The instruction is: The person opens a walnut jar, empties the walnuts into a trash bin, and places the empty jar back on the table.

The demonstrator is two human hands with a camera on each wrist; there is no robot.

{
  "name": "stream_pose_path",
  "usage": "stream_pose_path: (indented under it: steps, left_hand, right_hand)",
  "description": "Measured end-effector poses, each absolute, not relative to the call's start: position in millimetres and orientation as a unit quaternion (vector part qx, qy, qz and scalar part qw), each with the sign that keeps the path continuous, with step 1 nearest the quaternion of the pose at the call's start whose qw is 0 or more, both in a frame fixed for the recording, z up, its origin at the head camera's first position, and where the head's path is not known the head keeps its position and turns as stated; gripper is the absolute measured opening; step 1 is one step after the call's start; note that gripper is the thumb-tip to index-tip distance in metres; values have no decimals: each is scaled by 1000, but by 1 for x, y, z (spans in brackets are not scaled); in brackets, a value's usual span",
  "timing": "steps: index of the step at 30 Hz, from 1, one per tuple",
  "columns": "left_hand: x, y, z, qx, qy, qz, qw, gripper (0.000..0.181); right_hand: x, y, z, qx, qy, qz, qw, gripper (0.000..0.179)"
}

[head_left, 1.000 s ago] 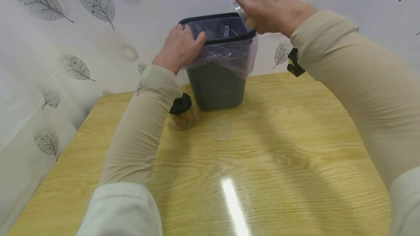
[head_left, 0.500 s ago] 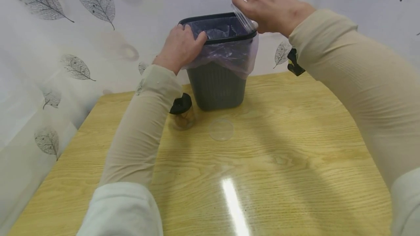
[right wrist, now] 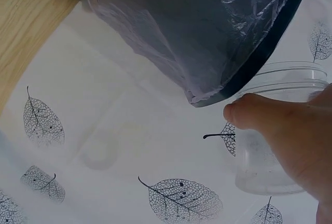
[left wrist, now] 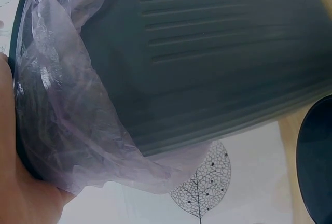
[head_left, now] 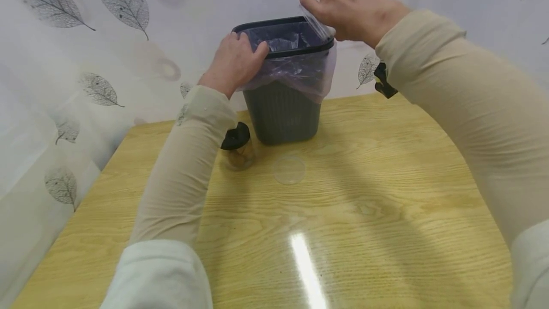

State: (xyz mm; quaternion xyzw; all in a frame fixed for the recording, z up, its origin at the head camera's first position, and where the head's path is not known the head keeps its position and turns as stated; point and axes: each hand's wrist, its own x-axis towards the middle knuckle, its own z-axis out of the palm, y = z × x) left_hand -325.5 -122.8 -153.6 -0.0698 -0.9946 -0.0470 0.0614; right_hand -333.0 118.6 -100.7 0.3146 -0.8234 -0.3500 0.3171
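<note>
My left hand (head_left: 236,63) grips the left rim of a dark grey trash bin (head_left: 283,116), thumb over the front edge. A thin pale-purple bag (head_left: 302,73) lines the bin and folds over its rim. Above the bin's right corner, my right hand (head_left: 349,8) holds a clear jar (right wrist: 262,167) tilted mouth-down at the rim. Seen from the right wrist, the jar is see-through with nothing visible inside. The bag's bottom is hidden in the head view.
A second jar (head_left: 238,155) with a black lid and brown contents stands left of the bin, partly behind my left sleeve. A clear round disc (head_left: 289,169) lies flat on the wooden table (head_left: 343,232). Leaf-patterned cloth (head_left: 141,89) hangs behind.
A tan piece seen in the tilted jar's mouth one second ago is gone from it. My right hand has shifted slightly left with the jar; my left hand stays on the rim.
</note>
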Motion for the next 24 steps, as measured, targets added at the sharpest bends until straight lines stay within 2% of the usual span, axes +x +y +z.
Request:
stream_pose_path:
  steps: [3, 9, 24]
  left_hand:
    - [-325, -124, -153, -68, -995, -53, 59, 85]
    - [-325, -125, -153, -76, -993, -59, 64, 85]
    - [-323, -125, -153, -79, -993, -56, 61, 85]
  right_hand:
    - [-332, 120, -102, 315, -824, -351, 313, 93]
    - [-331, 122, -102, 316, -817, -350, 332, 86]
    - [-333, 125, -107, 313, -832, -315, 334, 86]
